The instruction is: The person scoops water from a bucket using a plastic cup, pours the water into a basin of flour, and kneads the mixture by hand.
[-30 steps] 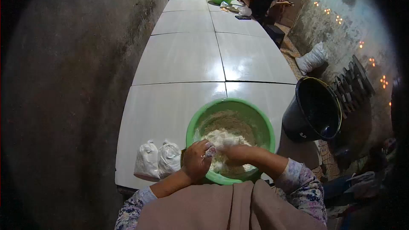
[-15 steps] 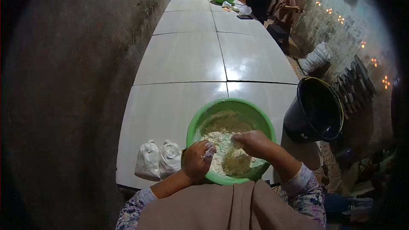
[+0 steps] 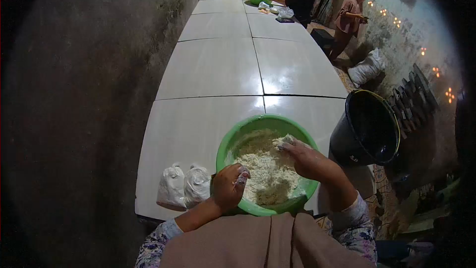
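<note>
A green basin stands at the near end of the table, with a crumbly, pale flour mixture inside. My left hand is closed on the basin's left rim, its thumb dusted white. Over the right side of the basin, my right hand is raised above the mixture, fingers closed around a clump of it; some shows at the fingertips. Left of the basin sit two clear bags of white powder, side by side.
A large black bucket stands close to the basin's right. Down the long tiled table, a person works at another green basin. A second person stands by the right wall, near a white sack.
My right hand has lifted from the mixture, moving up and right with a clump. My left hand stays on the rim. The person by the right wall has moved slightly right.
</note>
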`<control>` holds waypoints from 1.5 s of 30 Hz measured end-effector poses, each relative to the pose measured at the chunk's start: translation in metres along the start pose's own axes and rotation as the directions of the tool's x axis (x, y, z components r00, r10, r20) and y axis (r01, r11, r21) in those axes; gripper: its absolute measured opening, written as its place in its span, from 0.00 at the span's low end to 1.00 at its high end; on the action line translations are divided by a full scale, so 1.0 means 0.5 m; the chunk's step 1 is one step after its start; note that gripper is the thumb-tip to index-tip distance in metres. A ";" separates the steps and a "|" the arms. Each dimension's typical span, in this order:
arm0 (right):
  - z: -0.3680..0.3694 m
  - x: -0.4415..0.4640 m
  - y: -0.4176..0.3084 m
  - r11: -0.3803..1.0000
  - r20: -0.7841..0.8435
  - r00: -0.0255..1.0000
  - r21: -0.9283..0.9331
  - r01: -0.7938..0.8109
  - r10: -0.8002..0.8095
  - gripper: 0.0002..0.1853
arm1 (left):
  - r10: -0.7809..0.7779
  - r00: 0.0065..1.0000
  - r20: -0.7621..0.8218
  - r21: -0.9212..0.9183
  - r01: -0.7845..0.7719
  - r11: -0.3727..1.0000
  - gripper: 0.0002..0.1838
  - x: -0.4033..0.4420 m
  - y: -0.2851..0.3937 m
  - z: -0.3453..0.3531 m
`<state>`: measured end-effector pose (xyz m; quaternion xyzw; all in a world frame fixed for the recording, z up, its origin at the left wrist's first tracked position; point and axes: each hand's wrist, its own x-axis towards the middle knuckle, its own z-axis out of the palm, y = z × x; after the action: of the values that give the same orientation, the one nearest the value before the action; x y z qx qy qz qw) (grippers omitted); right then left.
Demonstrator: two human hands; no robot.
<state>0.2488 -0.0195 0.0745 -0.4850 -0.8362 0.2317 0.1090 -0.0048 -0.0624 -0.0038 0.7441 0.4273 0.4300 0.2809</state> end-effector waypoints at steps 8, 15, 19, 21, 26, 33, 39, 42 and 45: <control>-0.021 -0.011 -0.029 0.987 0.260 0.954 -0.098 -0.128 0.150 0.30 | -0.011 0.999 0.041 0.050 0.008 0.999 0.21 0.003 0.005 -0.006; 0.148 -0.041 0.042 0.963 0.462 0.885 -0.259 0.074 0.056 0.27 | -0.044 0.998 0.051 0.023 0.043 0.999 0.21 0.000 0.004 -0.005; 0.182 -0.003 0.048 0.965 0.428 0.904 -0.235 0.111 0.000 0.22 | 0.014 0.999 0.043 0.009 -0.014 1.000 0.19 0.004 0.004 -0.005; 0.188 0.015 0.060 0.958 0.285 0.948 -0.201 0.204 -0.142 0.18 | -0.015 0.998 0.055 0.001 0.015 1.000 0.18 0.005 0.012 -0.007; 0.128 0.095 0.043 0.961 0.146 0.985 -0.248 0.122 -0.087 0.09 | 0.008 1.000 0.018 0.050 -0.008 0.999 0.25 0.003 0.007 -0.004; 0.032 0.122 -0.006 0.935 0.040 0.999 -0.354 0.029 -0.016 0.10 | -0.002 0.999 0.049 0.007 0.001 1.000 0.20 0.005 0.008 -0.009; 0.035 0.092 0.021 0.994 0.095 0.995 -0.107 -0.020 0.030 0.27 | -0.023 0.998 0.057 -0.003 0.023 1.000 0.20 0.004 0.006 -0.008; 0.027 0.083 0.008 0.996 -0.021 1.000 -0.088 -0.011 0.009 0.25 | 0.023 1.000 0.006 -0.001 -0.023 1.000 0.19 0.005 0.002 -0.006; 0.008 0.090 -0.011 0.995 0.069 0.995 -0.077 -0.064 0.070 0.22 | 0.004 0.999 0.049 0.023 -0.005 1.000 0.18 0.004 0.005 -0.008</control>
<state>0.2202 0.0157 0.0722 -0.5078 -0.8309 0.2212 0.0529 -0.0067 -0.0615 0.0009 0.7584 0.4236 0.4075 0.2816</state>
